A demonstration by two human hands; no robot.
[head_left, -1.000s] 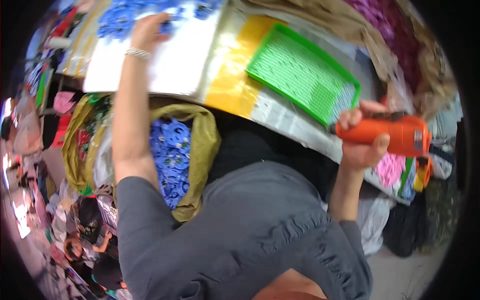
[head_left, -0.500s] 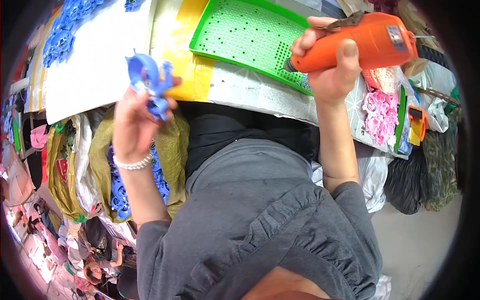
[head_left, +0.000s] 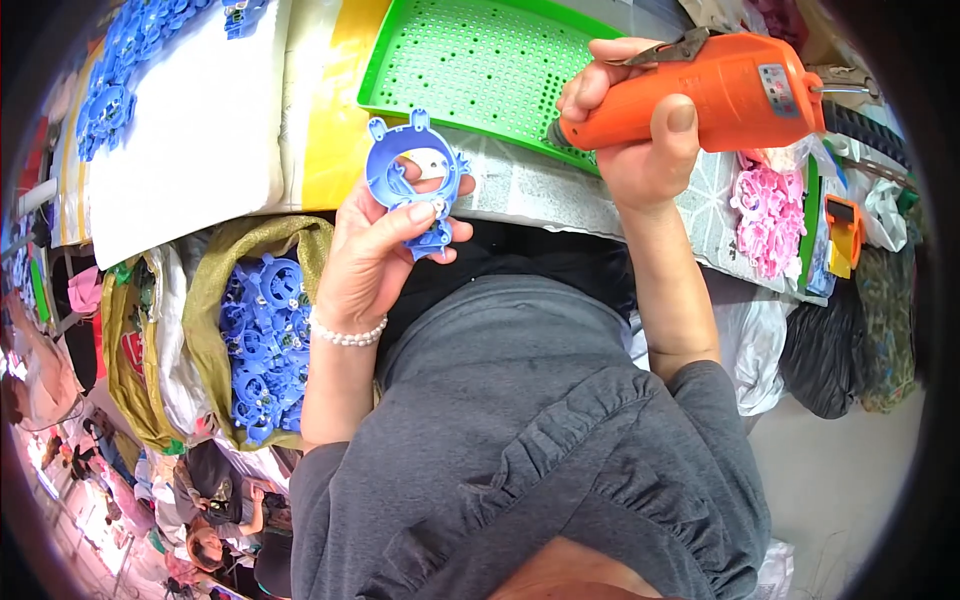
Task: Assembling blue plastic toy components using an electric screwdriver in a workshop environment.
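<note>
My left hand [head_left: 375, 245] is closed on a blue plastic casing [head_left: 428, 240], which has a round opening and two small ear-like lugs at its top. Thumb and fingers pinch its lower part, its hollow side facing up, over the table's near edge. An orange electric screwdriver [head_left: 690, 95] lies in my right hand [head_left: 650, 150], fingers wrapped round its body and thumb along its side. Its dark tip points left, above the near rim of a green perforated tray [head_left: 480, 60]. What the tray's near right corner holds is mostly hidden by the tool.
Several blue casings [head_left: 105, 105] lie on a white board [head_left: 190, 140] at the far left. An olive sack [head_left: 215, 300] below holds more blue parts [head_left: 265, 340]. Pink plastic parts [head_left: 768, 215] and an orange-yellow cutter [head_left: 842, 235] are at the right. Another person [head_left: 215, 520] sits lower left.
My left hand has moved right, bringing the blue casing toward the middle and turning its hollow side up. My right hand has shifted slightly left with the electric screwdriver.
</note>
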